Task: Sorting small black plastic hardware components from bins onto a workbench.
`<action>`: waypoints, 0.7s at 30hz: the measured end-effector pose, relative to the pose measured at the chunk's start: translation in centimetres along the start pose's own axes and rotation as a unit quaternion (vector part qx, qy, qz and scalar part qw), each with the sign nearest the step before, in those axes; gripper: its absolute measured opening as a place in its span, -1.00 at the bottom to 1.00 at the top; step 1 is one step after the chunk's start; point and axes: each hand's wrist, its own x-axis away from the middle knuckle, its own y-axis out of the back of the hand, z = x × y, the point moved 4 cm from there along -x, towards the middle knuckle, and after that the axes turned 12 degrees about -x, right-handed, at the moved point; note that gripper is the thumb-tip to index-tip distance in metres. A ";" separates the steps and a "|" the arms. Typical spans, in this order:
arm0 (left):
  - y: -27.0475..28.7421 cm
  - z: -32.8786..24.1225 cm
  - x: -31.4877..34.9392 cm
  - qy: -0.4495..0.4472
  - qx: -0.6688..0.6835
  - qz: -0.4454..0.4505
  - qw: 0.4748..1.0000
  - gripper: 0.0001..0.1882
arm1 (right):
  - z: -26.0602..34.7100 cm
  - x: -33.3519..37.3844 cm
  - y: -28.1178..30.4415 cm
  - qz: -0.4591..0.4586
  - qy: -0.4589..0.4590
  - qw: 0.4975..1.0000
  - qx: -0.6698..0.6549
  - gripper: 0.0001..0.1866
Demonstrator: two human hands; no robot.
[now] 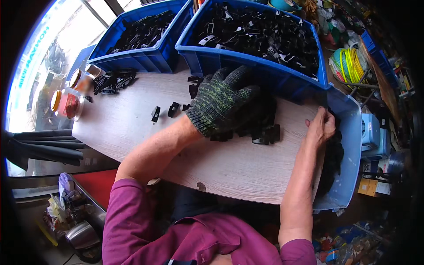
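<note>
My left hand (223, 99), in a dark knitted glove with green flecks, reaches over a heap of small black plastic parts (254, 121) on the pale table (225, 165). Its fingers are stretched and apart; the palm side is hidden. Two loose black parts (164, 111) lie left of the glove, apart from the heap. At the table's right edge, my bare right hand (322, 126) is closed, fingers curled toward the light blue bin (351, 154). Whatever is in its fingers, if anything, is hidden. Dark items fill part of that bin.
Two blue crates (249, 64) (137, 62) full of black parts stand along the far side. More black parts (115, 81) lie at the far left, near lidded jars (68, 104). A metal kettle (82, 234) is low left; a yellow coil (353, 64) is far right.
</note>
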 end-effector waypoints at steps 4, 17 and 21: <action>0.8 -0.2 -0.1 0.001 -0.014 0.013 1.000 -0.56 | -0.1 -0.5 0.5 -0.001 0.014 1.000 0.014 -0.63; 6.6 7.2 12.1 0.345 0.157 -0.105 0.920 -0.64 | -0.7 -0.9 0.2 0.001 0.014 1.000 -0.017 -0.60; 7.4 7.1 16.5 0.319 -0.068 -0.048 0.944 -0.64 | -0.9 -1.4 0.6 -0.004 0.039 0.999 0.004 -0.60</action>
